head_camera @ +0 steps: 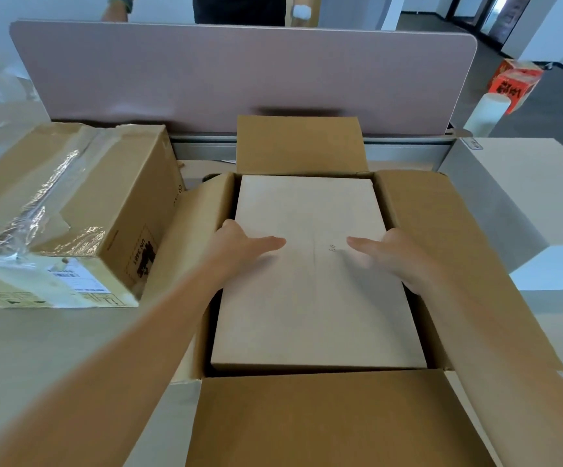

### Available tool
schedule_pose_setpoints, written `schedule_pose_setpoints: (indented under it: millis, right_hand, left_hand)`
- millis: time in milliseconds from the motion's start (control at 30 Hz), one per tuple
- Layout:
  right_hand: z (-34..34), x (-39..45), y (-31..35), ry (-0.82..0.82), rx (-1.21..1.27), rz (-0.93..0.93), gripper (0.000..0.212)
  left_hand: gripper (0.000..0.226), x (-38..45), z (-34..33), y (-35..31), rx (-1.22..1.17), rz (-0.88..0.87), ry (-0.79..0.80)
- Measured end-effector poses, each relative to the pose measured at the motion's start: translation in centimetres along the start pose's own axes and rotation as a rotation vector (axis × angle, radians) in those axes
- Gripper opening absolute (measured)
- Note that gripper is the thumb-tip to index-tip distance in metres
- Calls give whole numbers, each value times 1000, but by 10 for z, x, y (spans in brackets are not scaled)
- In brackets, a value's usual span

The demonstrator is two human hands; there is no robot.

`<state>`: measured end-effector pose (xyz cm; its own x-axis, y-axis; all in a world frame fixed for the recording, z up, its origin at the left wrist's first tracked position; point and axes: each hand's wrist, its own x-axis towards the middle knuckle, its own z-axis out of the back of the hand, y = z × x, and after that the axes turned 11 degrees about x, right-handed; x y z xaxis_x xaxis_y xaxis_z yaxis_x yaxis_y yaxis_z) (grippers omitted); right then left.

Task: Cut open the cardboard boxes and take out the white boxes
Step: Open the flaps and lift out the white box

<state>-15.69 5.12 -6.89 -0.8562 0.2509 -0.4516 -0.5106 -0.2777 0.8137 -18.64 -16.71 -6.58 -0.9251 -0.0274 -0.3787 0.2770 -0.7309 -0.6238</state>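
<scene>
1. my left hand (236, 244) lies at the left edge of the white box (310, 274), thumb stretched flat across its top; my fingers go down the side between box and carton wall, out of sight.
2. my right hand (394, 254) mirrors it at the right edge, thumb flat on top, fingers dropped into the gap on that side.
3. so my grip is a two-sided hold on the white box. whether the hidden fingers curl under it i cannot tell.
4. the white box sits inside the open cardboard box (324, 423) in front of me, filling most of it, a dark gap showing along its near and side edges.
5. all four flaps are folded outward: the far flap stands up against the pinkish divider panel (239, 72), the near one spreads toward me.
6. a second cardboard box (81, 210), taped shut with crinkled clear tape and carrying a label on its near face, rests on the worktop (37, 348) just left of the open one.
7. beyond the divider stands a person, seen only in part.
</scene>
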Motion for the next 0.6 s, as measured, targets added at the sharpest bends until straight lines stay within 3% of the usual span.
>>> schedule_pose_setpoints:
  millis: [100, 200, 367, 467, 533, 600]
  right_hand:
    - [9, -7, -3, -11, 215, 121, 40]
    - [16, -24, -6, 56, 456, 238, 9]
    - [23, -34, -11, 224, 736, 322, 38]
    - [25, -36, -10, 345, 731, 331, 76]
    - [23, -39, -10, 333, 708, 306, 92]
    - [20, -41, -10, 262, 728, 251, 92]
  left_hand:
    - [27, -6, 10, 5, -264, -111, 43]
    - [2, -18, 20, 10, -462, -224, 41]
    - [36, -34, 23, 14, -673, -398, 130]
    - [45, -38, 24, 11, -757, -453, 178]
    - [48, -39, 26, 9, -756, -463, 203]
    - [52, -38, 29, 9, -723, -458, 223]
